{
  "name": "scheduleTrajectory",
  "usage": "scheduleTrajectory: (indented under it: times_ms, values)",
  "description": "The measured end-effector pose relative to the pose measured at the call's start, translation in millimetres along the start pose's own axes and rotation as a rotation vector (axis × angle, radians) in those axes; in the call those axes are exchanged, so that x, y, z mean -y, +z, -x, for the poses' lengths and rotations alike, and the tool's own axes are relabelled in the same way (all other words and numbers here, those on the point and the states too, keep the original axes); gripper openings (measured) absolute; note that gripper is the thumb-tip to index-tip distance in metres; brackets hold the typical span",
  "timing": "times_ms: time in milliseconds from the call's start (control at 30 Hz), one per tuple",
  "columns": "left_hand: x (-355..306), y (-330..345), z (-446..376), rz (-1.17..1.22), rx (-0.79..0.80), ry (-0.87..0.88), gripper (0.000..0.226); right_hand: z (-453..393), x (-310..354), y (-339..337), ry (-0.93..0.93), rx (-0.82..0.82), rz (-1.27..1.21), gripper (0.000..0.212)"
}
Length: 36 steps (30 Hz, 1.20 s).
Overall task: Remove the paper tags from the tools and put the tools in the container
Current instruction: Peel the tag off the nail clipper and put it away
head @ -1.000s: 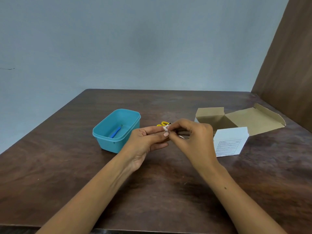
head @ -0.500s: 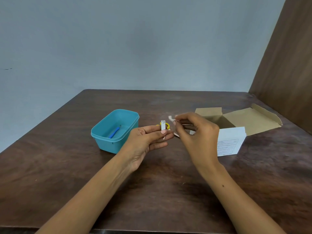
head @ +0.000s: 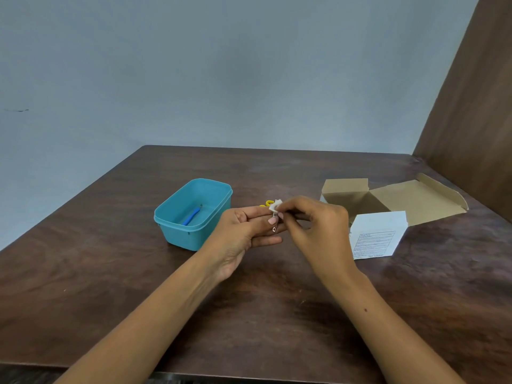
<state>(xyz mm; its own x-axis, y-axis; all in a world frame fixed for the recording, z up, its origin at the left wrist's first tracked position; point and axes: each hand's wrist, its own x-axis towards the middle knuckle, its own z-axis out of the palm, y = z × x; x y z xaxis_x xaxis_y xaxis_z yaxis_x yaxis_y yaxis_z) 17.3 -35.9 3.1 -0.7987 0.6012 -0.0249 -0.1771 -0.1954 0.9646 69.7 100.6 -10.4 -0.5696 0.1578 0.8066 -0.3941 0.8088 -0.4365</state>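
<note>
My left hand [head: 246, 231] holds a small tool with a yellow handle [head: 267, 203] between thumb and fingers; a thin metal tip [head: 274, 229] pokes out below the fingers. My right hand [head: 318, 228] pinches a crumpled white paper tag [head: 275, 206] that sits on the tool, right at the left fingertips. Both hands meet above the middle of the brown table [head: 110, 286]. The teal plastic container [head: 171, 227] stands just left of my left hand, with a blue-handled tool [head: 191, 216] lying inside it.
An opened cardboard box [head: 396, 200] lies at the right, with a white printed label side [head: 376, 236] facing me. A brown panel [head: 471, 106] rises at the table's right edge. A grey wall stands behind the table.
Half a second ago my right hand was pulled a little away to the right with a paper strip; it has come back to the left fingertips and pinches the tag on the tool.
</note>
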Motion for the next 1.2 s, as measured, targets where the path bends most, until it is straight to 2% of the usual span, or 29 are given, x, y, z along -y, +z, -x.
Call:
scheduleTrajectory:
  times_ms: [133,333,500,733,867,1000,1200]
  values:
    - [-0.5,1.9,1.7,-0.029,0.034,0.011,0.018,-0.1,0.5,-1.2,0.037,-0.078,0.004,0.013]
    - [0.2,-2.2,0.8,-0.071,-0.013,0.047,0.02,1.5,2.9,-0.7,0.005,0.055,0.017,0.003]
    - [-1.0,-1.4,1.3,-0.081,0.011,0.051,0.019,-0.2,1.8,-0.3,0.024,-0.039,0.009,0.009]
    - [-3.3,-2.3,-3.0,0.063,-0.033,0.0,0.025,0.9,4.0,0.8,-0.011,0.097,0.038,0.013]
    - [1.3,-2.7,-2.5,-0.02,-0.051,-0.01,0.018,2.2,6.0,1.2,-0.006,0.184,0.057,0.012]
    - [2.6,0.4,-2.8,-0.017,-0.068,-0.01,0.013,2.3,5.4,1.8,0.008,0.17,0.05,0.01]
    - [2.8,-0.2,-3.6,0.012,-0.088,-0.045,0.022,0.6,9.0,-1.3,-0.042,0.228,0.076,0.014]
